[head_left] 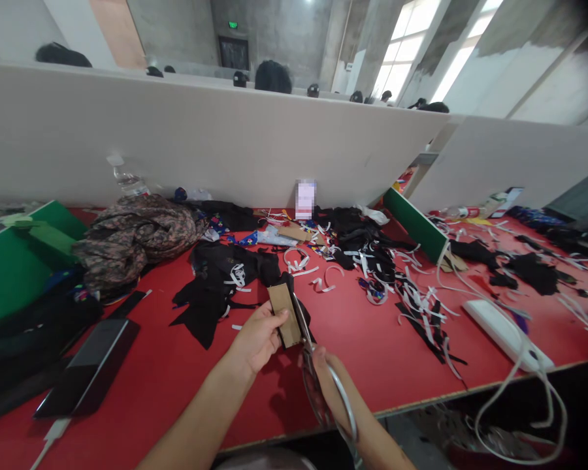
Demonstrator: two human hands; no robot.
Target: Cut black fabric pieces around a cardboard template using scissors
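Brown cardboard rectangle, backed by a piece of black cloth, is held just above the near part of the red table, between the person's two hands. The left hand pinches card and cloth together, thumb on the card's face and fingers curled behind. The right hand is closed through the loops of the long steel scissors, whose blades run up along the card's right edge. They lie nearly edge-on to the camera, so how far they are parted is hard to tell.

The cut would go best, I judge, with the blades flush against the card's edge, so the cloth takes its outline. The pinch should sit close to the cutting line, so the layers cannot slip, with the thumb clear of the steel. Long strokes should leave a cleaner edge than snips at the tip.

Beyond the hands lie a heap of black scraps and scattered white strips. A dark flat tablet rests to the left.
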